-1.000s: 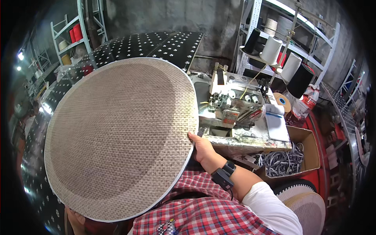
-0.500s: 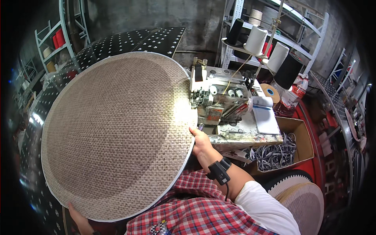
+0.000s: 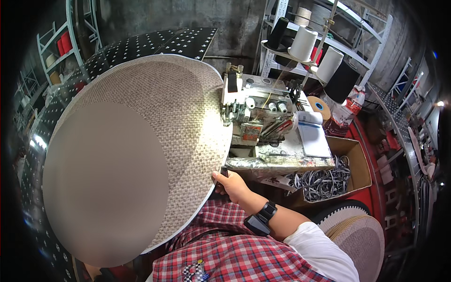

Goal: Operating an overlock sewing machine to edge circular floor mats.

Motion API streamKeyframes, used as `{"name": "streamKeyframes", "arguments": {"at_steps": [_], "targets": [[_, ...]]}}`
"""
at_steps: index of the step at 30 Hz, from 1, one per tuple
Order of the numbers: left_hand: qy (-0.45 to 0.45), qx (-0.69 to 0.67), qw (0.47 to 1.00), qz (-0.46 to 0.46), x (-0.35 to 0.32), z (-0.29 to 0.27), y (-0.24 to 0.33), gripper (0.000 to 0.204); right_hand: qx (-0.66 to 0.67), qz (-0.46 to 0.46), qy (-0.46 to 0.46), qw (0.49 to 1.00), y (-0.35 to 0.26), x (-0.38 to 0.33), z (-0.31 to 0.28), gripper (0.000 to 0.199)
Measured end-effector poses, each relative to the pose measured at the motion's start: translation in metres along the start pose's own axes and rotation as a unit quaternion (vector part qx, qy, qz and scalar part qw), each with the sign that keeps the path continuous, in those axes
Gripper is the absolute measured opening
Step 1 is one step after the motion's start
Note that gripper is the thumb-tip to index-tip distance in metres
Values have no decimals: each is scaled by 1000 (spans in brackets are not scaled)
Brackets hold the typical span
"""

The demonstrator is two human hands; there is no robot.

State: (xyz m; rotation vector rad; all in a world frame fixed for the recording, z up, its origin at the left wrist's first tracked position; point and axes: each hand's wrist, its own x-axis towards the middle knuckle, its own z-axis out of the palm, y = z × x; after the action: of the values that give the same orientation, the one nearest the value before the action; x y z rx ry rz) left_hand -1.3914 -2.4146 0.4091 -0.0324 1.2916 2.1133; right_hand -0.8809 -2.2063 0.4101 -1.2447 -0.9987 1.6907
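Note:
A large round woven mat (image 3: 188, 155), beige-brown with a pale bound rim, spreads over the left and middle of the view. My right hand (image 3: 231, 184) grips its lower right edge, thumb on top. A small dark object (image 3: 224, 172) sticks up from that hand; its kind is unclear. The mat's right rim lies against the needle area of a sewing machine (image 3: 256, 110), where a lamp lights the weave brightly. A grey blurred oval covers the mat's lower left part. My left hand is hidden there or below it, and its fingers do not show.
Thread cones (image 3: 303, 43) stand above the machine. A notepad (image 3: 314, 138) lies on the machine table. Below, a cardboard box (image 3: 359, 162) holds tangled strips, beside a stack of round mats (image 3: 359, 244). Behind the mat is a black studded table (image 3: 188, 42).
My right hand has moved down and left along with the mat's edge. The view has shifted slightly, and a blurred oval now hides the lower left, where my left hand touched the rim.

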Motion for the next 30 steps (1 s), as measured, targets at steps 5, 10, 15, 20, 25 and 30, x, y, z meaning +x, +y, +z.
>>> {"name": "streamKeyframes", "arguments": {"at_steps": [5,10,15,20,25,30], "targets": [[-21,41,999,17,5,-43,9,50,-15,3,8,1000,8,-26,21,31],[-99,61,993,-17,-6,-75,-3,48,-14,-8,4,1000,17,-38,37,29],[-166,76,982,-49,-29,-86,-19,49,-20,-8,-4,1000,33,-39,53,27],[-106,132,985,-43,-48,-92,-36,40,-16,0,-9,1000,57,-40,70,23],[-117,121,983,-66,-68,-95,-52,31,-10,-8,-24,1000,78,-41,91,22],[-233,151,953,-119,-75,-111,-67,28,-22,-4,-44,999,98,-54,110,22]]}}
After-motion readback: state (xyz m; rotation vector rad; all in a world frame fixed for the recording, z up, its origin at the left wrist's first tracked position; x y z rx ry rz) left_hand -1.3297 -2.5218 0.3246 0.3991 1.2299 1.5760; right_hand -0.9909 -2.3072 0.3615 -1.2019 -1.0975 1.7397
